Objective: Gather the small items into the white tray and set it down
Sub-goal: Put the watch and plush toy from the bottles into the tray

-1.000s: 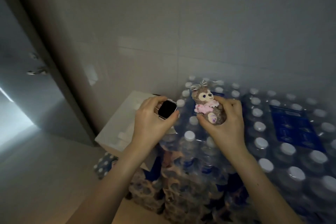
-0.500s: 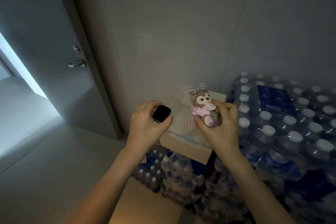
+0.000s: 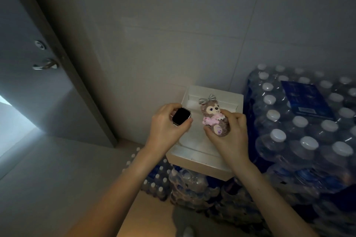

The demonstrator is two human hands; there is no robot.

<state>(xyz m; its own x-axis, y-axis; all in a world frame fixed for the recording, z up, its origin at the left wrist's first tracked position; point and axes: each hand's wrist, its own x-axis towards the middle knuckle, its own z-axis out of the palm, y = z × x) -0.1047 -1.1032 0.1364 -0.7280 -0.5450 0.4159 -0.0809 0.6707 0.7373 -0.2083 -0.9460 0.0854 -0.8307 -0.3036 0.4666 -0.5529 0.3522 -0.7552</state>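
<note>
A white tray [image 3: 200, 153] rests on a low stack of shrink-wrapped water bottles, against the wall. My left hand [image 3: 165, 127] grips a smartwatch [image 3: 181, 116] with a black screen, held at the tray's left edge. My right hand [image 3: 230, 134] holds a small brown plush bear [image 3: 213, 115] with a grey bow and a pink outfit, just above the middle of the tray. The tray's inside is partly hidden by both hands.
Tall packs of water bottles [image 3: 300, 131] with white caps fill the right side, with a dark blue box [image 3: 306, 100] lying on top. More bottle packs [image 3: 185, 184] sit under the tray. A grey door with a metal handle [image 3: 45, 65] stands at the left.
The view swung left, so the tray now lies under both hands. Both hands, with the watch and the bear, have moved over the tray.
</note>
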